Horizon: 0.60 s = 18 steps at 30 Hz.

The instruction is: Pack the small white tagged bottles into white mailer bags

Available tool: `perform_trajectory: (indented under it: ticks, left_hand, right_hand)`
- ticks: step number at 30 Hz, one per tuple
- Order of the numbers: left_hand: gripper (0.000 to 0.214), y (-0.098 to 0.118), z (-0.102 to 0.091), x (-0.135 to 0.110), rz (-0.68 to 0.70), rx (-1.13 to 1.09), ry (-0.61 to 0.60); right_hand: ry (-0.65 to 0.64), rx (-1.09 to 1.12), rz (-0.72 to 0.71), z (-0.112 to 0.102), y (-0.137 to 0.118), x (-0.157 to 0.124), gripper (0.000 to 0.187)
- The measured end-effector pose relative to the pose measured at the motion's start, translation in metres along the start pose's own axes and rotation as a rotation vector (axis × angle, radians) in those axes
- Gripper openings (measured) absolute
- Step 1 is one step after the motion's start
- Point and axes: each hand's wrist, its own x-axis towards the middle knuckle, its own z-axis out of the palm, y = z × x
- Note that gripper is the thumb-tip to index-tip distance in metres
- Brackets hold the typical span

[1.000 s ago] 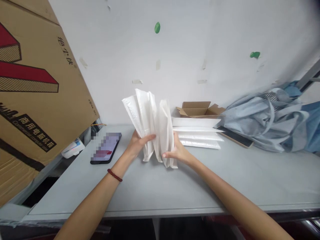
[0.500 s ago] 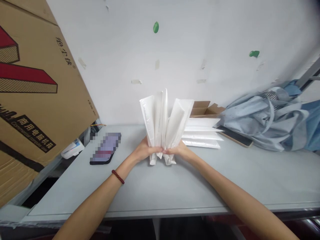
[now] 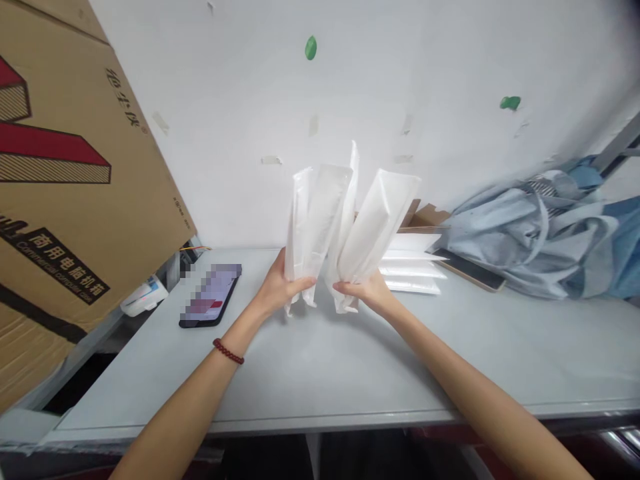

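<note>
My left hand (image 3: pixel 281 283) is closed round the lower ends of white plastic-wrapped packets (image 3: pixel 317 223), thumb across the front. Likewise, my right hand (image 3: pixel 367 293) grips more white packets (image 3: pixel 377 227), which lean to the right. Both bunches stand roughly upright above the table, with a narrow gap between them at the bottom. What the packets contain does not show, and most fingers are hidden behind them. Several similar white packets (image 3: pixel 415 267) lie in a stack on the table, behind my right hand.
A phone (image 3: pixel 213 297) lies on the grey table (image 3: pixel 320 380) at left, another phone (image 3: pixel 473 270) at right beside a light blue cloth bundle (image 3: pixel 535 233). An open cardboard box (image 3: pixel 430 217) stands by the wall. A big carton (image 3: pixel 75 167) leans at far left.
The two bunches of packets have been lifted and drawn apart, leaving a gap between my hands. The right bunch tilts further right.
</note>
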Motion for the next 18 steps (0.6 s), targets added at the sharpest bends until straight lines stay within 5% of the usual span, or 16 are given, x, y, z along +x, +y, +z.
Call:
perform_trajectory:
  ticks: [5, 11, 18]
  left_hand:
    - [0.043, -0.001, 0.004, -0.001, -0.014, -0.202, -0.043]
    - [0.082, 0.0, 0.019, -0.005, 0.104, -0.161, -0.057]
    - [0.044, 0.009, 0.0, -0.001, -0.028, -0.209, 0.111]
  right_hand:
    - [-0.015, -0.032, -0.031, 0.007, 0.0, -0.003, 0.05]
    - [-0.052, 0.019, -0.088, 0.013, 0.004, -0.005, 0.05]
    - [0.083, -0.006, -0.055, 0.005, 0.007, 0.003, 0.053]
